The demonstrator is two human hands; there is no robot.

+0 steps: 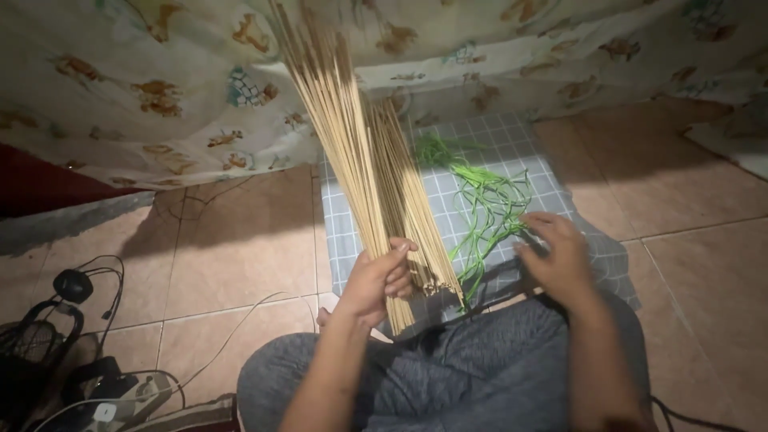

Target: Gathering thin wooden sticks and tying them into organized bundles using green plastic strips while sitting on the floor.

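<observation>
My left hand (381, 278) grips a thick bundle of long thin bamboo sticks (340, 120) near its lower end, and the sticks fan up and away to the left. A second pile of similar sticks (410, 200) lies just behind it on a grey checked cloth (512, 148). My right hand (558, 254) rests palm down on the cloth, fingers spread, touching a tangle of green strings (486, 204). Nothing can be seen gripped in that hand.
I sit on a tiled floor (232, 248) with grey trousers (448, 376) in front. A patterned sheet (176, 88) hangs across the back. Black cables and a headset (72, 288) lie at the lower left, beside a white power strip (104, 410).
</observation>
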